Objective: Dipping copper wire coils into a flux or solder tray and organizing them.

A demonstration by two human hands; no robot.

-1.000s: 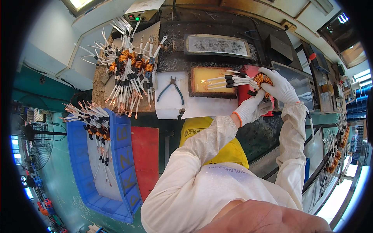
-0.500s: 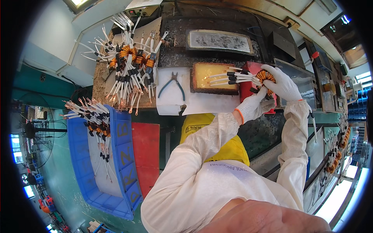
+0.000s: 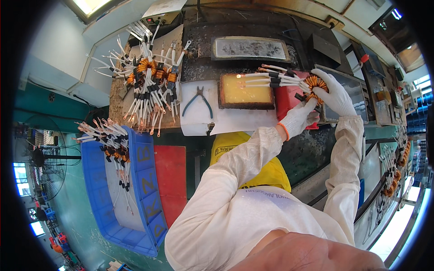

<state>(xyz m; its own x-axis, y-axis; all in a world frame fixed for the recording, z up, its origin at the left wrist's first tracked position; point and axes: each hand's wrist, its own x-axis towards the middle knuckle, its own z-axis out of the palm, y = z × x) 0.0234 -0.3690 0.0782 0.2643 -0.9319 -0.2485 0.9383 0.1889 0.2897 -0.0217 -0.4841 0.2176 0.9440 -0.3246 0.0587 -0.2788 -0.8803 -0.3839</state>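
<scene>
Both my hands wear white gloves. My right hand [image 3: 337, 97] is closed round the right side of a toroidal coil [image 3: 316, 85] wound with copper-coloured wire. My left hand [image 3: 296, 120] pinches at the coil's lower edge, beside a small black part. White leads with black sleeves and copper-coloured lugs [image 3: 266, 72] stretch left from the coil. Their ends hang over a shallow dark-rimmed tray [image 3: 221, 95] holding a yellow, waxy-looking mass [image 3: 244, 94]. A red box-like stand [image 3: 284, 100] lies under the leads and coil, partly hidden.
More coils with leads [image 3: 149, 72] are heaped on the bench at left, others in a blue crate [image 3: 153, 194]. Pliers [image 3: 199, 101] lie on white paper [image 3: 187, 124]. Behind the yellow tray sits a grey-surfaced rectangular basin [image 3: 251, 48]. A yellow bag [image 3: 275, 174] hangs below the bench edge.
The coil has turned slightly and moved a little up and right. Its leads have risen, with the upper ones fanned higher above the yellow mass. Both hands keep hold of it.
</scene>
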